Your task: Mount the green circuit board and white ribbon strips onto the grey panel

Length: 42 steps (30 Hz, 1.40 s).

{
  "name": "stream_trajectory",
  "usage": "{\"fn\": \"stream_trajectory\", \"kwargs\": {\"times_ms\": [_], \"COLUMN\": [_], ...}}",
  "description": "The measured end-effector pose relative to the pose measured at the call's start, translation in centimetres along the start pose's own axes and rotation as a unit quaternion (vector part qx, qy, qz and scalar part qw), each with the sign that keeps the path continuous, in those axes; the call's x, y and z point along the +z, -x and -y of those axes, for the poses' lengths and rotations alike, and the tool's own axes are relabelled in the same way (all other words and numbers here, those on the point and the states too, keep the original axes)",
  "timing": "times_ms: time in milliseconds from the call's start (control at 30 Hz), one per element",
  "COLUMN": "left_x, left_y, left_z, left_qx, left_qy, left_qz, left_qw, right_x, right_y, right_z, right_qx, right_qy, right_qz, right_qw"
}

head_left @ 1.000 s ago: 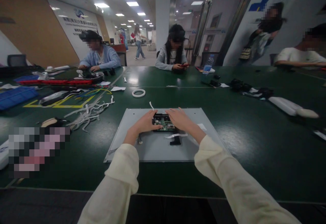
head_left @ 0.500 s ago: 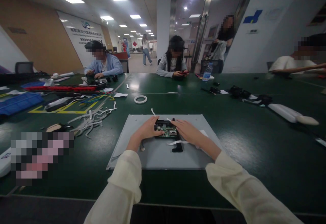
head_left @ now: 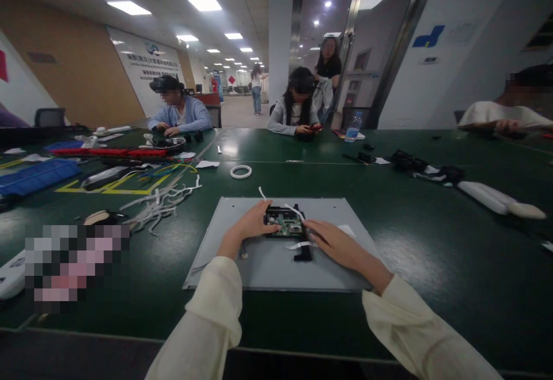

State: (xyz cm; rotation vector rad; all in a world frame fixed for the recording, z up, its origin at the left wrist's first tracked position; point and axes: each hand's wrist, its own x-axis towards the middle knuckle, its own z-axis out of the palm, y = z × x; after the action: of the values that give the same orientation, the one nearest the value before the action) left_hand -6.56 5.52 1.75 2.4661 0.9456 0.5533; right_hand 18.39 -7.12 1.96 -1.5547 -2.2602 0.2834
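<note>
A green circuit board [head_left: 287, 224] in a black frame lies on a grey flat panel [head_left: 259, 273] in front of me. My left hand [head_left: 253, 221] grips the frame's left side, its thumb on the board and its fingers at the far edge. At the right edge, my right hand [head_left: 330, 239] has its fingertips closed at the end of a white strip [head_left: 296, 212] that curves over the board. Below it, a second white strip [head_left: 298, 246] crosses a black bracket [head_left: 303, 253]. A short cable [head_left: 244, 251] lies left of the board.
A white tape roll [head_left: 241, 171] lies beyond the panel. Several loose strips [head_left: 162, 204] are heaped at the left, near a computer mouse [head_left: 101, 217] and a blue tray [head_left: 38, 175]. A water bottle [head_left: 354, 126] stands far right of centre. Several people are around the table.
My right hand has drawn back to the right off the board's far edge, and the white strip now shows curving to its fingertips. My left hand stays on the frame.
</note>
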Motion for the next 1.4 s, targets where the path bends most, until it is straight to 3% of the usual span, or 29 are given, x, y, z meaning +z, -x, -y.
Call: {"fn": "stream_trajectory", "kwargs": {"times_ms": [233,467,800,1133,1267,1400], "left_x": [0.0,-0.1,-0.1,0.0,-0.1,-0.2], "left_y": [0.1,0.1,0.1,0.0,0.0,0.0], "left_z": [0.2,-0.1,0.0,-0.1,-0.2,-0.4], "left_qx": [0.009,0.003,0.005,-0.003,-0.004,-0.011], "left_qy": [0.003,0.012,0.015,0.017,0.011,0.002], "left_qz": [-0.004,-0.003,-0.002,0.002,0.001,0.011], "left_qw": [1.000,1.000,1.000,1.000,1.000,1.000], "right_x": [-0.3,-0.4,-1.1,-0.5,-0.2,0.8], "right_y": [-0.3,-0.1,-0.3,-0.8,-0.8,-0.7], "right_z": [0.0,0.0,-0.2,0.1,0.4,0.0], "right_qx": [0.022,0.025,0.058,0.120,0.130,0.149], "right_qy": [-0.087,-0.082,-0.180,-0.228,-0.318,-0.332], "right_qz": [-0.010,-0.008,-0.023,-0.158,-0.107,-0.037], "right_qw": [0.996,0.996,0.982,0.953,0.933,0.931]}}
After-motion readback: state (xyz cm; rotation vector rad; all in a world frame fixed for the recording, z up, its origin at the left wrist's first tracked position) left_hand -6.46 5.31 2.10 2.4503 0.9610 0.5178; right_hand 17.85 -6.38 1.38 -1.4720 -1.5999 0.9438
